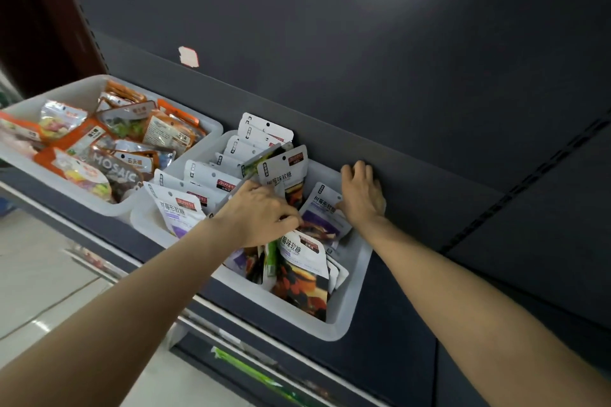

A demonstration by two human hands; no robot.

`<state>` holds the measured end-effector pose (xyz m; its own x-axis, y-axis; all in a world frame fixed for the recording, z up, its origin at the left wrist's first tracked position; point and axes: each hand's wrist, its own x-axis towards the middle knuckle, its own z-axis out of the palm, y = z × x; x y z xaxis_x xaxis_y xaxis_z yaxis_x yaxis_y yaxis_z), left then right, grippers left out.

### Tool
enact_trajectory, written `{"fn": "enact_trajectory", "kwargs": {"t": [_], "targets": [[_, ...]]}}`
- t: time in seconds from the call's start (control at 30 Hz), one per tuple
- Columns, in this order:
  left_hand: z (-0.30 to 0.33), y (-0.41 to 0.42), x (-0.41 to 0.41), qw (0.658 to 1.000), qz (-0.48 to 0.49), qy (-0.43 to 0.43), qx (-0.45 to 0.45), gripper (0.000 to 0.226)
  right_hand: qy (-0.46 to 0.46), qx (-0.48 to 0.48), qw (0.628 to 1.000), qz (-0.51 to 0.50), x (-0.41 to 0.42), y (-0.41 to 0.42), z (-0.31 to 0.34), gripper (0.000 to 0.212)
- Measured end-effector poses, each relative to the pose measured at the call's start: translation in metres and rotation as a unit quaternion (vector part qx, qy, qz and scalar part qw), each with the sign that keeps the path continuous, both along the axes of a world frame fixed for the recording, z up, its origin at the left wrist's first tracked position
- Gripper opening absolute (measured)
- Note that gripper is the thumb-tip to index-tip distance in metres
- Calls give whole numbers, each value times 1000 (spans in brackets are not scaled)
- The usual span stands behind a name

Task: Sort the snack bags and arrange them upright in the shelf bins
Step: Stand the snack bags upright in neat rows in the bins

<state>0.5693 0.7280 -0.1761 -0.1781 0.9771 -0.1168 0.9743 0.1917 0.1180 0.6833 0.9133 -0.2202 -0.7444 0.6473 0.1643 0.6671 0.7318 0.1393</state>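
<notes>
A white shelf bin (350, 301) holds several white snack bags with dark fruit prints. Some stand upright in a row at its left (205, 175), others lean loosely at the front (302, 271). My left hand (261, 215) reaches into the middle of the bin, fingers curled around the bags there, under an upright bag (282, 172). My right hand (362, 195) lies at the bin's far right corner, fingers over the rim against the shelf back, its palm on a purple-printed bag (322, 208).
A second white bin (82, 92) to the left is filled with orange and mixed snack bags lying in a jumble. The dark shelf back panel (396, 76) rises behind both bins. Pale floor tiles (43, 291) and a lower shelf edge lie below.
</notes>
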Motion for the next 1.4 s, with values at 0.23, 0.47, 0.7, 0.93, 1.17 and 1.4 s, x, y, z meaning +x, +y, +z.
{"fn": "enact_trajectory", "kwargs": {"t": [0.23,0.47,0.7,0.93,1.17,1.4], "targets": [[0,-6,0,1000,10,-13,-15,45,12,17,1000,5,1,0,1,50],[3,-4,2,1000,15,-7,-15,44,90,-39,995,6,7,3,2,24],[2,-3,3,1000,20,-2,-18,45,182,-123,975,-34,10,6,11,16],[4,-2,6,999,34,-5,-11,45,288,-210,933,-44,22,-1,23,10],[12,-1,13,999,18,-38,-5,76,328,-152,932,26,49,-9,40,10],[22,14,14,991,62,-117,-1,34,263,-262,928,28,57,-11,30,24]]}}
